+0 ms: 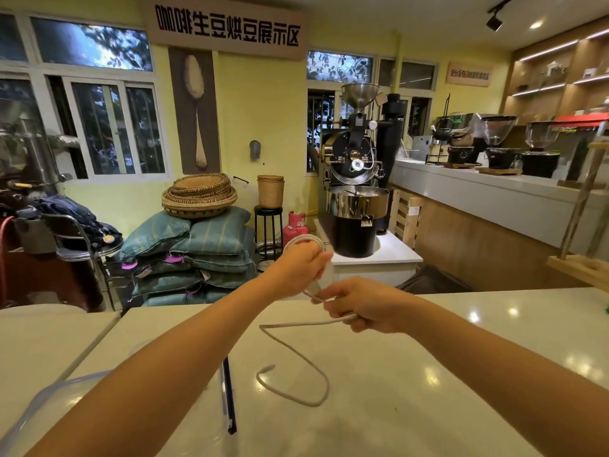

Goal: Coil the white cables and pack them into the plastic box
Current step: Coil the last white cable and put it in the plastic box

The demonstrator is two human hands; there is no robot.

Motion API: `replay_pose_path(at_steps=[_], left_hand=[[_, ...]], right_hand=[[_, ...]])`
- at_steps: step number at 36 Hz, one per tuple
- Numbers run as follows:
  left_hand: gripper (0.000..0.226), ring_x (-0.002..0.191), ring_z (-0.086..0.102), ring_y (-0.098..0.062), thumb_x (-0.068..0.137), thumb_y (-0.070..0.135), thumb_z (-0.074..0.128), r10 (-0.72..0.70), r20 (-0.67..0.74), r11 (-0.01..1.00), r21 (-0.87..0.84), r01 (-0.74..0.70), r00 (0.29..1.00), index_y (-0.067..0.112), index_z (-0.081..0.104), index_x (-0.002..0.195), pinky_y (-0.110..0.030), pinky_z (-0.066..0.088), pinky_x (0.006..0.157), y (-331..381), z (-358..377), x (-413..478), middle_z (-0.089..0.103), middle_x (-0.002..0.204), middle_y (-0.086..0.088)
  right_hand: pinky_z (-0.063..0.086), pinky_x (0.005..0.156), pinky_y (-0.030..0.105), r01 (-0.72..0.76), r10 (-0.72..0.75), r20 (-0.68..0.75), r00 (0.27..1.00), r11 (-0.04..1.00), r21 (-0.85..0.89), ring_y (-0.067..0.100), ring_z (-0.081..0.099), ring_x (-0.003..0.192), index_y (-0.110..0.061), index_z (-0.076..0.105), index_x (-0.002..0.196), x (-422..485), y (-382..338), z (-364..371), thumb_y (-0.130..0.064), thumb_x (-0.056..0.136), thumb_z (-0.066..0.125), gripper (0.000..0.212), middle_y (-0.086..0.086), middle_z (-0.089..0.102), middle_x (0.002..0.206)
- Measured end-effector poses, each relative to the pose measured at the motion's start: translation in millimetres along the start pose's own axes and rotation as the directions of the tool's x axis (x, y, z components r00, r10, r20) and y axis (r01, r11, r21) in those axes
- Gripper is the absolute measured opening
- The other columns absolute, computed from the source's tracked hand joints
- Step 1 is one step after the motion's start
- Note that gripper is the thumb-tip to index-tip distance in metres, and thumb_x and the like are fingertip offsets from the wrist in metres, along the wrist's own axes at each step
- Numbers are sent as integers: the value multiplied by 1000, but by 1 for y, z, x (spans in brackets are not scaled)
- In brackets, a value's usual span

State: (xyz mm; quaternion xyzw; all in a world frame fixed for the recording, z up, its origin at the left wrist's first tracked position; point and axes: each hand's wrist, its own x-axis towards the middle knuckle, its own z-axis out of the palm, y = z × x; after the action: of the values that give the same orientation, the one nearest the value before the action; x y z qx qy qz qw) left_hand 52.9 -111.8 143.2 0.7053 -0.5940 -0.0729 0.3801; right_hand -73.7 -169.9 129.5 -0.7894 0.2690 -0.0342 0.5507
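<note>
A white cable (298,352) trails in a loose S over the pale counter (412,374), its free end curling near the middle. My left hand (298,267) is raised above the counter's far edge, shut on a small loop of the cable that arcs over its knuckles. Just to the right and lower, my right hand (357,306) pinches the same cable where it leaves the loop. A clear plastic box (39,410) with a blue-edged rim sits at the near left, partly hidden under my left forearm.
A dark blue strip (229,395), the box's edge or lid, lies on the counter beside the box. Beyond the counter stand stacked green sacks (197,252), woven baskets, a stool and a coffee roaster (357,192). A long bar counter runs along the right.
</note>
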Motion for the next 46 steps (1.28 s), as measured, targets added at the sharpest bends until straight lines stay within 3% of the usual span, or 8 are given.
replay_pose_path(at_steps=[4, 8, 12, 21, 28, 37, 42, 46], left_hand=[[30, 89, 48, -21, 99, 18, 32, -132, 82, 965, 237, 110, 988, 4, 53, 115, -27, 36, 79, -6, 3, -7, 55, 103, -12], [24, 80, 43, -16, 99, 23, 34, -88, 216, 953, 301, 19, 973, 9, 49, 86, -26, 33, 74, -8, 4, -14, 47, 88, -5], [35, 65, 37, -10, 99, 19, 32, -74, 223, 991, 125, 46, 972, 15, 39, 65, -23, 31, 66, -6, 4, -16, 38, 70, 2], [37, 43, 40, -1, 95, 25, 32, 12, 373, 935, -334, 122, 928, 12, 47, 64, -18, 41, 51, -9, 5, -28, 42, 55, 0], [28, 45, 47, -2, 93, 14, 40, 71, 530, 809, -526, 262, 845, 12, 46, 66, -15, 45, 51, -2, 10, -36, 50, 46, 11], [28, 43, 43, -6, 85, 21, 40, 194, 583, 603, -705, 373, 789, 13, 53, 62, -17, 45, 49, 15, -2, -35, 44, 47, 8], [37, 39, 43, -6, 86, 27, 39, 266, 516, 477, -804, 354, 814, 15, 57, 55, -18, 45, 45, 23, -9, -29, 46, 44, 7], [30, 38, 46, -8, 79, 31, 50, 303, 436, 336, -881, 333, 848, 13, 53, 55, -19, 45, 45, 26, -18, -24, 48, 44, 5]], right_hand=[[36, 50, 18, 8, -18, -47, 999, 977, -214, 8, 38, 55, -8, 54, 122, -10, -13, -14, -5, 91, 48, 31, 3, 47, 70], [40, 53, 18, 26, -42, -75, 996, 978, -207, 8, 43, 57, -12, 60, 105, -17, -23, -29, -2, 88, 52, 22, 3, 50, 72], [45, 52, 18, -21, 26, -92, 995, 998, 58, 8, 48, 52, -8, 63, 87, -20, -29, -38, -5, 86, 55, 8, 3, 53, 65], [42, 37, 13, 25, -1, -50, 999, 877, 479, 8, 47, 39, -5, 63, 64, -18, -33, -38, -23, 86, 43, 35, 2, 54, 46], [24, 33, 11, 109, -96, -52, 994, 873, 476, 3, 30, 37, -12, 48, 67, -10, -33, -35, -10, 88, 48, 21, -6, 36, 45], [46, 55, 22, 273, -173, -263, 949, 868, 414, 14, 51, 60, -12, 51, 84, 6, -26, -20, 1, 86, 50, 14, 5, 52, 69], [47, 61, 26, 255, -257, -74, 964, 801, 542, 14, 52, 59, -9, 56, 64, 11, -24, -16, -10, 85, 44, 25, 6, 52, 62], [48, 42, 20, 239, -321, -17, 947, 669, 704, 12, 57, 43, -12, 64, 54, 12, -20, -7, -10, 82, 35, 40, 1, 58, 47]])
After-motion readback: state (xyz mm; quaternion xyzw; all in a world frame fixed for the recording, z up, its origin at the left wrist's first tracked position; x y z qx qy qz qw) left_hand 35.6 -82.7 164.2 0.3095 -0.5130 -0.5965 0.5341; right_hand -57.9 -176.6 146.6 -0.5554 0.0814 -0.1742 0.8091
